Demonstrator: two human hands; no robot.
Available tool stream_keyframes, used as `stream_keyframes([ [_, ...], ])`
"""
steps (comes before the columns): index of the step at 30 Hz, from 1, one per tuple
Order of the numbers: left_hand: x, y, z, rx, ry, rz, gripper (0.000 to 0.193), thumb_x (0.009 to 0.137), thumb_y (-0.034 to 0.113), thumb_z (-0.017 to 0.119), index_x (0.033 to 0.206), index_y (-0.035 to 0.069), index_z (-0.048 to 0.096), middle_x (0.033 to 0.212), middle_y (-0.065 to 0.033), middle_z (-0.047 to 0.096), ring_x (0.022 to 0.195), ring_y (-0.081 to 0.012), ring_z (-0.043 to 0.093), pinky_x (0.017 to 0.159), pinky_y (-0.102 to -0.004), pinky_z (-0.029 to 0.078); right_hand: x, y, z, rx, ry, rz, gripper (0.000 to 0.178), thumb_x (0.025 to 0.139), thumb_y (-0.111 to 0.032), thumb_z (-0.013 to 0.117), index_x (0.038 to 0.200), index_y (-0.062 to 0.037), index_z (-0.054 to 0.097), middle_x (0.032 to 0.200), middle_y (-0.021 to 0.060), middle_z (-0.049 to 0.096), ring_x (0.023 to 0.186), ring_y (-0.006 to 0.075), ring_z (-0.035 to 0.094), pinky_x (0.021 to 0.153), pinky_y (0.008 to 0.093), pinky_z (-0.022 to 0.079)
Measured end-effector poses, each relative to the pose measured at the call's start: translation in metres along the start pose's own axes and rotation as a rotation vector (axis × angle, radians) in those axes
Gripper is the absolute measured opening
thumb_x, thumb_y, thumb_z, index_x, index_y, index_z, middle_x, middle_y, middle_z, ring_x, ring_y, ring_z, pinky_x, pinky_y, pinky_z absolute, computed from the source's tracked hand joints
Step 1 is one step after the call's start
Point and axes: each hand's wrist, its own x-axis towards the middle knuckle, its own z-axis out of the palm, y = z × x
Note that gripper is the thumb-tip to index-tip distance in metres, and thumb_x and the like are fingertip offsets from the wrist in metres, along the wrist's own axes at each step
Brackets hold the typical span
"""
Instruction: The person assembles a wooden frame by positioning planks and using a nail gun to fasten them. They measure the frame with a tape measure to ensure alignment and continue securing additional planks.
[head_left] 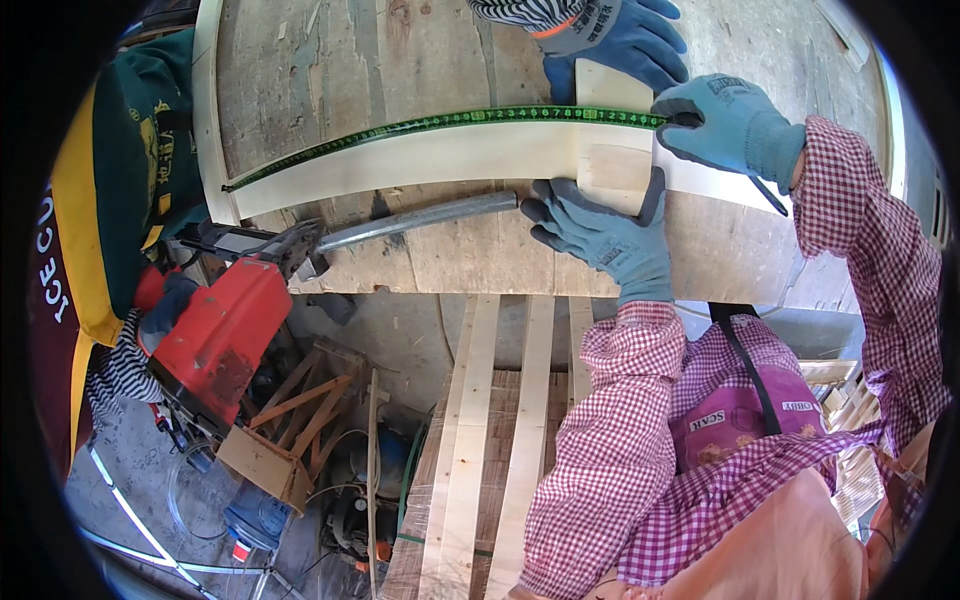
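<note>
My left hand, in a grey-blue glove, rests with fingers and thumb spread at the near end of a short pale board. That board lies crosswise over a long pale wooden strip. Closed on the right end of a green tape measure is my gloved right hand; its fingers hide whatever case is there, and a dark cord hangs below. The tape stretches left along the strip to the frame's corner. Across from me, a co-worker's blue-gloved hand lies at the far end of the short board.
At left, a person in a green and yellow apron grips a red power tool beside the worn bench. A metal pipe lies near its edge. Long planks, a cardboard box and wood scraps stand below.
</note>
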Motion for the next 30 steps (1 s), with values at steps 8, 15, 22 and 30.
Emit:
stream_keyframes([
  [8, 0.0005, -0.001, -0.0002, -0.006, 0.032, 0.01, 0.116, 0.058, 0.063, 0.077, 0.141, 0.009, 0.017, 0.143, -0.0167, 0.026, 0.139, -0.0423, 0.012, 0.112, -0.0607, 0.007, 0.0004, -0.001, 0.0004, 0.01, 0.003, -0.01, 0.042, 0.086, -0.047, 0.056, 0.115, -0.0173, 0.064, 0.112, 0.0082, 0.064, 0.101, 0.0248, 0.062, 0.091, 0.0357, 0.046],
  [15, -0.0001, -0.0043, 0.0034, -0.022, 0.063, 0.021, 0.113, 0.059, 0.065, 0.074, 0.141, 0.009, 0.019, 0.139, -0.017, 0.029, 0.138, -0.0423, 0.015, 0.112, -0.0609, 0.007, -0.0004, -0.0005, 0.0044, 0.014, 0.033, 0.001, 0.043, 0.086, -0.047, 0.056, 0.115, -0.0169, 0.064, 0.111, 0.0082, 0.065, 0.1, 0.0249, 0.063, 0.092, 0.0352, 0.046],
  [22, -0.0013, -0.0039, 0.0034, -0.047, 0.112, 0.035, 0.105, 0.066, 0.068, 0.067, 0.14, 0.007, 0.026, 0.136, -0.0165, 0.036, 0.137, -0.0446, 0.019, 0.107, -0.065, 0.014, -0.0004, 0.0007, 0.0047, 0.023, 0.044, -0.014, 0.044, 0.085, -0.048, 0.057, 0.115, -0.0164, 0.064, 0.111, 0.0082, 0.065, 0.1, 0.0249, 0.063, 0.091, 0.0346, 0.047],
  [30, -0.0011, -0.0059, 0.0056, -0.032, 0.122, 0.04, 0.105, 0.067, 0.069, 0.066, 0.14, 0.007, 0.026, 0.134, -0.016, 0.037, 0.137, -0.0445, 0.02, 0.108, -0.0644, 0.014, -0.0008, -0.0018, 0.0045, -0.007, 0.05, -0.02, 0.044, 0.086, -0.048, 0.056, 0.114, -0.0154, 0.064, 0.109, 0.0089, 0.065, 0.099, 0.025, 0.063, 0.091, 0.0342, 0.047],
])
